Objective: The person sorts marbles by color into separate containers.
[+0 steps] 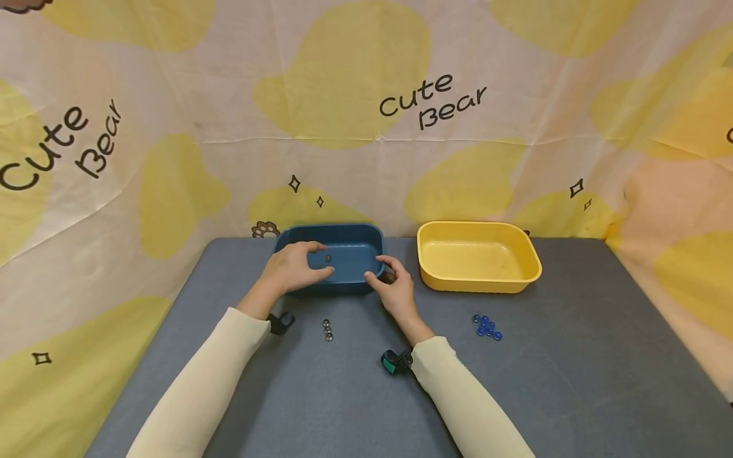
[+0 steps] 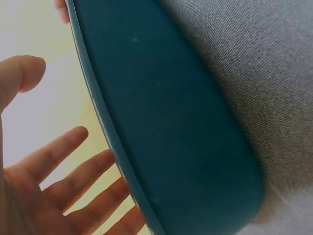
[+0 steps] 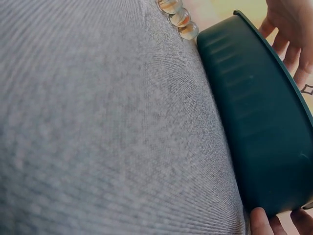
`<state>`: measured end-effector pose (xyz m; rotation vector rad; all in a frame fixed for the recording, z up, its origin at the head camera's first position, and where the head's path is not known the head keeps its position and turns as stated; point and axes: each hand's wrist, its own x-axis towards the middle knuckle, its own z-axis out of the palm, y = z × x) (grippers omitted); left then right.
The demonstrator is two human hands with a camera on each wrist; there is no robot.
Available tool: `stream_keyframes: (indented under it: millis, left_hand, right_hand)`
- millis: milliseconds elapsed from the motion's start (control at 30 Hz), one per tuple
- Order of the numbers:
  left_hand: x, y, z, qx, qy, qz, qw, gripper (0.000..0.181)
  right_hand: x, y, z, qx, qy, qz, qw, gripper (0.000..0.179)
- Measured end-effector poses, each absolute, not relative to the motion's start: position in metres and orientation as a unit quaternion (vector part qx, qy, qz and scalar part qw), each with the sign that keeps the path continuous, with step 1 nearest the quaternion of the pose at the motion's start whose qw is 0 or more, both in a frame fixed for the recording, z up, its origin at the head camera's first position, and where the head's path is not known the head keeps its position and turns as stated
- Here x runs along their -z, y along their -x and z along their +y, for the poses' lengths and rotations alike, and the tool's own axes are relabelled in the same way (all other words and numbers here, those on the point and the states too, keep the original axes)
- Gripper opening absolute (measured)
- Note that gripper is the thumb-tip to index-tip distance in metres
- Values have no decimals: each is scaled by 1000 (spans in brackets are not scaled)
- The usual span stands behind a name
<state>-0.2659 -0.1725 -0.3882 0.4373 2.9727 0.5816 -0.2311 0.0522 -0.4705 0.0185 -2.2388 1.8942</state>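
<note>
A blue plastic basin (image 1: 329, 289) stands at the back of the table, with a small orange-brown marble (image 1: 328, 258) inside. My left hand (image 1: 293, 266) hovers over its left part, thumb and fingers spread apart with nothing between them. In the left wrist view, those fingers (image 2: 73, 196) reach behind the basin's rim (image 2: 105, 127). My right hand (image 1: 397, 289) grips the basin's right end, fingers bent at the corner. Fingertips (image 3: 260, 223) show against the outer wall (image 3: 264, 112) in the right wrist view.
A yellow basin (image 1: 481, 284) stands to the right. Clear marbles with orange swirls (image 3: 179, 18) lie in a short row (image 1: 327, 330) before the blue basin. Several blue marbles (image 1: 487, 326) cluster before the yellow one. A patterned cloth (image 1: 343, 127) hangs behind the table.
</note>
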Motion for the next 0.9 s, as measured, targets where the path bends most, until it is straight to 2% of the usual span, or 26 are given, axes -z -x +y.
stream_keyframes:
  millis: [133, 300, 467, 900]
  left_hand:
    - [388, 258, -175, -183, -153, 971, 32, 58]
    - [388, 247, -178, -183, -162, 969, 26, 50]
    - [385, 235, -180, -185, -169, 968, 27, 53]
    - [379, 203, -184, -209, -190, 959, -11, 47]
  right_hand:
    - [467, 230, 52, -645, -8, -757, 100, 46]
    - [443, 216, 51, -643, -21, -759, 98, 42]
    - [432, 208, 50, -642, -26, -759, 105, 39]
    - [471, 229, 51, -646, -19, -755, 108, 47]
